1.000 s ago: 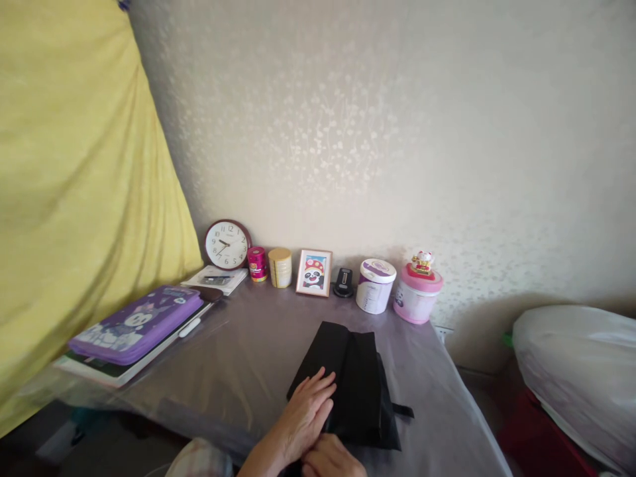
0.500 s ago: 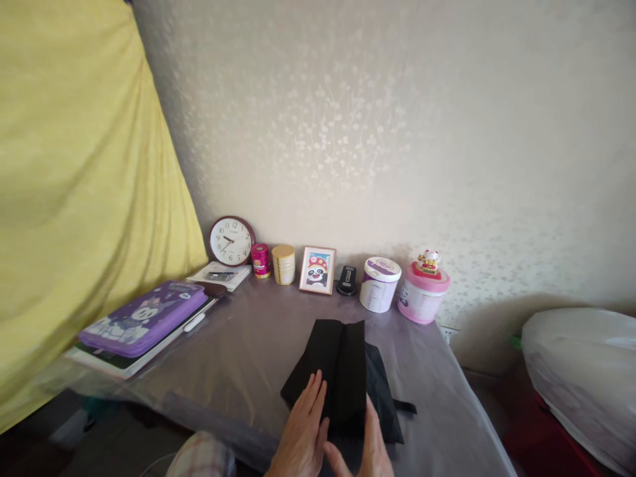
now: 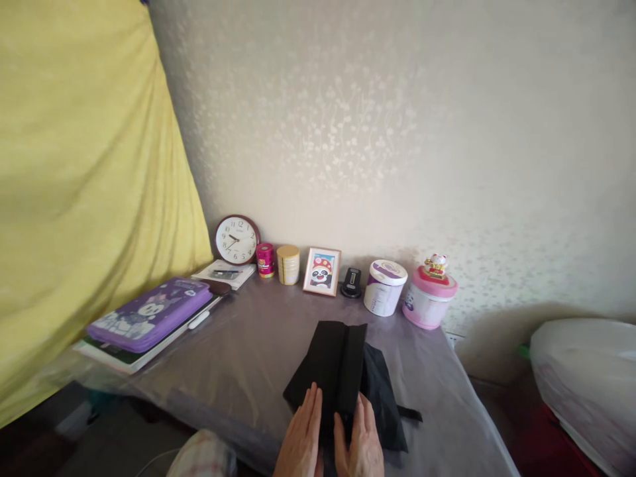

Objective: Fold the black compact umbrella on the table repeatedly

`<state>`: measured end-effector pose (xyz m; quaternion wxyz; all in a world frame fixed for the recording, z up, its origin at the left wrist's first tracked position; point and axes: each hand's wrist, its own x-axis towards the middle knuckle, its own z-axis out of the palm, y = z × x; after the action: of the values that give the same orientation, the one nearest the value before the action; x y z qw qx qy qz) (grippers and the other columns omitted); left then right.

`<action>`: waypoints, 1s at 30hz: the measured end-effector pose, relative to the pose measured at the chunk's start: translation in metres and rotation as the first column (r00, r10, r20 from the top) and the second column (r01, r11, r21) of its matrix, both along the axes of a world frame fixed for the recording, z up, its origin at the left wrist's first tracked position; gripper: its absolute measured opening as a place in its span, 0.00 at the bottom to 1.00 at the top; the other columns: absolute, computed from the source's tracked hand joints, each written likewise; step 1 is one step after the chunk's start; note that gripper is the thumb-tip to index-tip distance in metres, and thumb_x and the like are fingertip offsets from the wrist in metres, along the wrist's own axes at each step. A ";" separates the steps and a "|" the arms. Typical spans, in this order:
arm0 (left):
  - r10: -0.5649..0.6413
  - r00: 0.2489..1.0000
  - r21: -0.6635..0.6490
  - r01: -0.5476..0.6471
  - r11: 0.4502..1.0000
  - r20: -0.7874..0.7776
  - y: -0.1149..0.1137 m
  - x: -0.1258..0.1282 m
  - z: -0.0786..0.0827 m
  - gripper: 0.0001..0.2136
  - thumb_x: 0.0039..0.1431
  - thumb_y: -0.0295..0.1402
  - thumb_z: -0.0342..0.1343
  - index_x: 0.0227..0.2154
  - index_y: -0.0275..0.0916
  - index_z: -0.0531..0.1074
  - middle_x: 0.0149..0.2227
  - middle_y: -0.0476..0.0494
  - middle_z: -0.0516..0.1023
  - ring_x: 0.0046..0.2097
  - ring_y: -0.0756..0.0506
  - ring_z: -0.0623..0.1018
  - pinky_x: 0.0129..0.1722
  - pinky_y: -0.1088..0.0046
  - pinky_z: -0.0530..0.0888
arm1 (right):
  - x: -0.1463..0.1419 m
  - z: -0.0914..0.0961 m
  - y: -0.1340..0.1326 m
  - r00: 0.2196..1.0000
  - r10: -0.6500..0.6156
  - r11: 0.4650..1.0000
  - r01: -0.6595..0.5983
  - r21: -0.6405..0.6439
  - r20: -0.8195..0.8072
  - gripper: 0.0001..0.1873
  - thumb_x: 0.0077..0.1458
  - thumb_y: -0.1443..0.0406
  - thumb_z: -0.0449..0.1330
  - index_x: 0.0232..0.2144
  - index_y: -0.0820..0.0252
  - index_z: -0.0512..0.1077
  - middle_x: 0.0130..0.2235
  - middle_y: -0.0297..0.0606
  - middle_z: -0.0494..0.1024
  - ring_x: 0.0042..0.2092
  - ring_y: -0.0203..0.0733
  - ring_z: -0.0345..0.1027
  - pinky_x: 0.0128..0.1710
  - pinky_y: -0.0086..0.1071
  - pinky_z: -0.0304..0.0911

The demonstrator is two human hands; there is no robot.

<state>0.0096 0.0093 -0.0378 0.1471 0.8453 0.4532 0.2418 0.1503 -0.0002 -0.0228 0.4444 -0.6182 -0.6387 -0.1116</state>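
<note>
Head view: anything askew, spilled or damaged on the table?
The black cloth looks askew: its lower layer juts out right of the folded part, beyond the right hand, with a strap sticking out. No spill or damage shows.

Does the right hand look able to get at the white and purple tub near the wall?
Probably yes, with a stretch: the tub stands beyond the black folded material, and nothing upright shows between. The right hand is on that material, though, so it would likely have to come off first.
</note>
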 end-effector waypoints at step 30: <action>-0.042 0.988 0.193 0.013 0.981 0.146 0.013 -0.007 -0.040 0.48 0.40 0.21 0.51 0.64 0.35 0.32 0.62 0.27 0.56 0.60 0.33 0.61 0.55 0.53 0.66 | -0.032 0.034 0.033 0.896 0.320 0.925 -0.366 -0.104 -0.309 0.22 0.51 0.70 0.54 0.50 0.56 0.67 0.39 0.37 0.76 0.40 0.40 0.71 0.43 0.33 0.69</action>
<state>0.0027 0.0225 -0.0781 0.1018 0.8412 0.4038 0.3450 0.1187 0.0325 0.0114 0.4940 -0.5387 -0.6734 0.1109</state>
